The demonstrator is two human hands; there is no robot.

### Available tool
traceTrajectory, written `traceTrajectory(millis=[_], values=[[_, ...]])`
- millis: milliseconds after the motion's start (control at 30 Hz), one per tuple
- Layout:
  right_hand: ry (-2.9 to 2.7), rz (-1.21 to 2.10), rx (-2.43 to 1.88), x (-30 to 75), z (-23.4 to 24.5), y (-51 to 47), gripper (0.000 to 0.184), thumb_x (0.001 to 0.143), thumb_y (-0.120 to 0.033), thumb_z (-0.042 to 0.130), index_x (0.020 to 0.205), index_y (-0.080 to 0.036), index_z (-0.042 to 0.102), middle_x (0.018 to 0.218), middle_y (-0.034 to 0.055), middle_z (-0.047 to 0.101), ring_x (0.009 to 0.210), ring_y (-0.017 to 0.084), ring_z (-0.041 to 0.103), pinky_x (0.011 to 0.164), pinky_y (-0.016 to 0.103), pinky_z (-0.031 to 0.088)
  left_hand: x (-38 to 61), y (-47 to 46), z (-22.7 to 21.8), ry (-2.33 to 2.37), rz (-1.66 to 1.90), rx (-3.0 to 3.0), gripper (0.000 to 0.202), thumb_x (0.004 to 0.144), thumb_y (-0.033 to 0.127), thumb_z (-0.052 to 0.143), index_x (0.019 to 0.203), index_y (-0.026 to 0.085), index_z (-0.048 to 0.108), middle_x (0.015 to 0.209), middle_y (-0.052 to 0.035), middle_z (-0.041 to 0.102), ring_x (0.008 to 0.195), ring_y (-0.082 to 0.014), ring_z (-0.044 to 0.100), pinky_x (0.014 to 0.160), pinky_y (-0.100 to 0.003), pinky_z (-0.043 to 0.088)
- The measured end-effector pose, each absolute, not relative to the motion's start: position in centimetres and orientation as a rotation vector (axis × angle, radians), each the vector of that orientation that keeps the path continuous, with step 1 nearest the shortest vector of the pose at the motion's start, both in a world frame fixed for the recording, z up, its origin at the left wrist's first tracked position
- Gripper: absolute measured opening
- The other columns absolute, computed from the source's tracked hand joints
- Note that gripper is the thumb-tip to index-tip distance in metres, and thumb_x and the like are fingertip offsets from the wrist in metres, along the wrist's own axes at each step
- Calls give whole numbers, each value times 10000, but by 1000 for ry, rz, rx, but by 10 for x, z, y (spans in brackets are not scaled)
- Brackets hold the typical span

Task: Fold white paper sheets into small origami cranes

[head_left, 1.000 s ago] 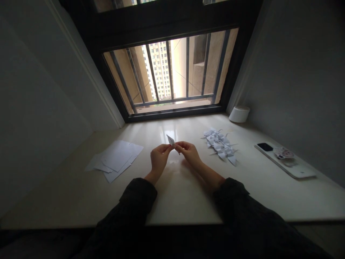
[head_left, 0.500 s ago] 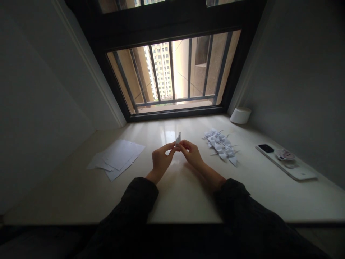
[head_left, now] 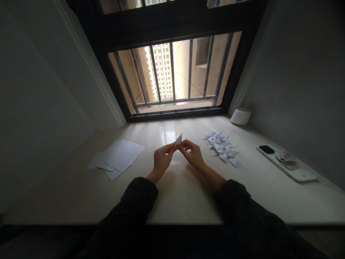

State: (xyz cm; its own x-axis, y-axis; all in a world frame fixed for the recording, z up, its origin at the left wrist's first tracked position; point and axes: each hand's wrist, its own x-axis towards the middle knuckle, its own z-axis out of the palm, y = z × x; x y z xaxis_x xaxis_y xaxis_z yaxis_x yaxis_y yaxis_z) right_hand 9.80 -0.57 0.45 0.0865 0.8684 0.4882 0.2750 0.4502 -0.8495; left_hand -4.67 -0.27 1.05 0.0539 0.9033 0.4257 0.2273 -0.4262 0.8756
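Between my two hands is a small piece of folded white paper (head_left: 179, 139), its narrow split points facing up and away from me. My left hand (head_left: 162, 155) pinches its lower left side between thumb and fingers. From the right, my right hand (head_left: 192, 152) grips its lower edge with thumb and bent index finger. The fingertips nearly meet and hide the bottom of the paper. Both hands are held over the middle of the white sill. Right of them lies a cluster of folded paper cranes (head_left: 221, 145).
Loose white paper sheets (head_left: 122, 156) overlap on the left of the sill (head_left: 185, 201). At the right lies a phone (head_left: 285, 163) with a round grip on its back. A white cylindrical object (head_left: 241, 116) stands in the far right corner, near the barred window (head_left: 172, 117).
The folded paper has tilted slightly to the right, and its split points show a little further apart. Both hands have shifted a touch to the right, keeping their pinch.
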Motion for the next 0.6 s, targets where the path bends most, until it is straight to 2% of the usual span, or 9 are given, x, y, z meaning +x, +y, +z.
traceTrajectory(millis=[300, 433, 600], values=[[-1358, 838, -1034, 100, -1, 2, 291, 734, -469, 655, 664, -189, 619, 658, 15, 639, 669, 167, 614, 679, 306, 495, -47, 7, 1, 987, 1352, 1494, 370, 719, 381, 704, 1030, 182, 709, 938, -76, 733, 844, -216, 682, 808, -366, 534], [-1353, 945, -991, 100, -3, 4, 332, 728, -507, 646, 668, -184, 604, 662, 26, 648, 650, 169, 622, 643, 296, 505, -49, 6, 1, 1031, 1356, 1578, 339, 752, 389, 671, 1024, 191, 712, 940, -63, 733, 862, -222, 678, 805, -361, 529], [-1409, 866, -1044, 100, -3, 5, 332, 730, -509, 650, 669, -184, 619, 645, 27, 654, 654, 175, 633, 643, 300, 509, -51, 0, 9, 1168, 1385, 1807, 259, 791, 379, 636, 994, 244, 722, 933, -41, 733, 831, -196, 676, 760, -324, 531]])
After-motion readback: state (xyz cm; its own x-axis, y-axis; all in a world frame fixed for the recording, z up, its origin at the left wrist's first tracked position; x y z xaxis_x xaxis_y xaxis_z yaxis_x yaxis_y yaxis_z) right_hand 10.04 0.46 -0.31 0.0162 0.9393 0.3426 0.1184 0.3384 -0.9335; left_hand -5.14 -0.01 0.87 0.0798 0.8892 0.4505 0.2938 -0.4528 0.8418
